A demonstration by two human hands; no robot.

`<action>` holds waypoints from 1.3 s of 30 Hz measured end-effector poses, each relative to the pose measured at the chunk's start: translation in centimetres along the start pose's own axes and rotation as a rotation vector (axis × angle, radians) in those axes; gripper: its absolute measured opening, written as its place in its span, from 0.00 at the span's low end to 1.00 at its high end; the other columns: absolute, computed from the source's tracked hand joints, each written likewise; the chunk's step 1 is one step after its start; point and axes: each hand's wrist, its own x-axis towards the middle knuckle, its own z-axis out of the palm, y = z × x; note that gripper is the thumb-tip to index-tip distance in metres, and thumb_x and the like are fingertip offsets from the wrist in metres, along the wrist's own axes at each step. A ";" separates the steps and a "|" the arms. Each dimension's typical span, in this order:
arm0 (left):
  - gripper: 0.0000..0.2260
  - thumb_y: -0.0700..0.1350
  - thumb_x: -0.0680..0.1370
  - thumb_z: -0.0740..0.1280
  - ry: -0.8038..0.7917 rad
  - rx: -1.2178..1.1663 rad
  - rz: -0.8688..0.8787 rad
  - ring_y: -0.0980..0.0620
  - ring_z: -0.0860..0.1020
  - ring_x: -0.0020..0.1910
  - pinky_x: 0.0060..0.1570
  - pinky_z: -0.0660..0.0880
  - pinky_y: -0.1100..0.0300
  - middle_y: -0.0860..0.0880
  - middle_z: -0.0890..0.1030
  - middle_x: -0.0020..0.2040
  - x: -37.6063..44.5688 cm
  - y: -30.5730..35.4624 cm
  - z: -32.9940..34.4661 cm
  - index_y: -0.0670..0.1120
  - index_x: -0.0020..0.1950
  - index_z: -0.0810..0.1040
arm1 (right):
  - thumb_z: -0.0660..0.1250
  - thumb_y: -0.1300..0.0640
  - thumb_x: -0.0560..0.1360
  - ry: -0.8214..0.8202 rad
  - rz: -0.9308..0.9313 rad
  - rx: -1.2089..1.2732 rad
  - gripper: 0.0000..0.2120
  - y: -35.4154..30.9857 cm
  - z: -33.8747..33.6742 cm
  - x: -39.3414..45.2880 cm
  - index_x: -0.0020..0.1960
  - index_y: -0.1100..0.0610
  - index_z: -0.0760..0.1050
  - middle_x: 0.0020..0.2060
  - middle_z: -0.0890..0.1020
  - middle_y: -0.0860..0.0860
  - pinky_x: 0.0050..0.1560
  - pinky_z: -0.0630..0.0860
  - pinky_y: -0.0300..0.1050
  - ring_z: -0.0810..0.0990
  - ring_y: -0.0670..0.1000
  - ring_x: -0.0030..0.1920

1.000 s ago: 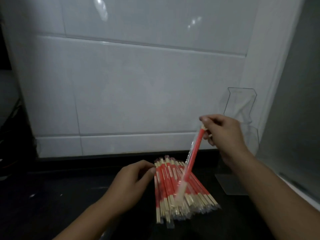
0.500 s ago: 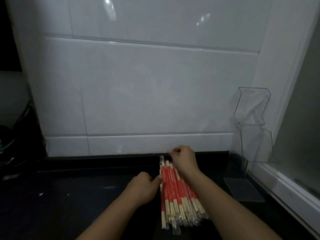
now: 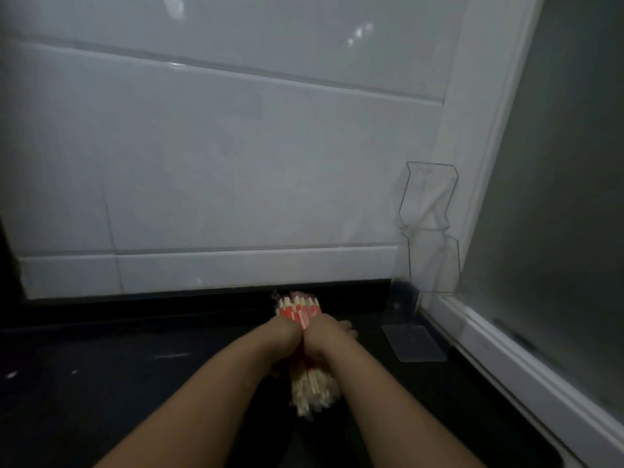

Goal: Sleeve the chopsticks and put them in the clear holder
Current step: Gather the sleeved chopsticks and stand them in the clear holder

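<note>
Both our hands are wrapped around one bundle of chopsticks point(image 3: 302, 310) at the middle of the dark worktop point(image 3: 135, 359). Our left hand point(image 3: 283, 336) grips it from the left and our right hand point(image 3: 326, 334) from the right, so each grip is clamped on the bundle, and the two hands touch above it. Red sleeves show at the far end of the bundle, which points toward the white tiled wall point(image 3: 219, 163), while the bare pale tips stick out at the near end between our forearms. We cannot tell whether the bundle rests on the worktop or is lifted a little. Well apart to the right stands the clear holder point(image 3: 430, 231), upright in the corner against the wall, beside a frosted window point(image 3: 557, 197).
</note>
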 end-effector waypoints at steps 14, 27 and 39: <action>0.43 0.77 0.68 0.53 0.092 -0.596 -0.030 0.40 0.80 0.56 0.57 0.78 0.49 0.37 0.79 0.61 2.6 -2.0 2.4 0.45 0.66 0.76 | 0.64 0.53 0.79 -0.200 -0.073 0.459 0.20 -1.6 -0.6 -0.8 0.66 0.65 0.73 0.58 0.79 0.63 0.62 0.76 0.55 0.79 0.62 0.58; 0.43 0.76 0.63 0.51 0.211 -0.774 -0.033 0.41 0.81 0.52 0.57 0.78 0.44 0.41 0.82 0.54 3.5 -2.5 6.6 0.48 0.62 0.78 | 0.68 0.57 0.77 -0.131 0.033 0.680 0.21 -1.2 -0.9 0.0 0.68 0.62 0.70 0.59 0.78 0.59 0.36 0.70 0.42 0.78 0.54 0.49; 0.22 0.53 0.84 0.54 0.299 -0.234 0.453 0.54 0.66 0.72 0.72 0.66 0.53 0.54 0.65 0.75 -2.3 -3.5 5.8 0.56 0.79 0.60 | 0.76 0.61 0.68 -0.308 -0.050 1.193 0.19 1.8 -0.5 -1.1 0.56 0.66 0.77 0.45 0.84 0.64 0.55 0.80 0.57 0.84 0.63 0.46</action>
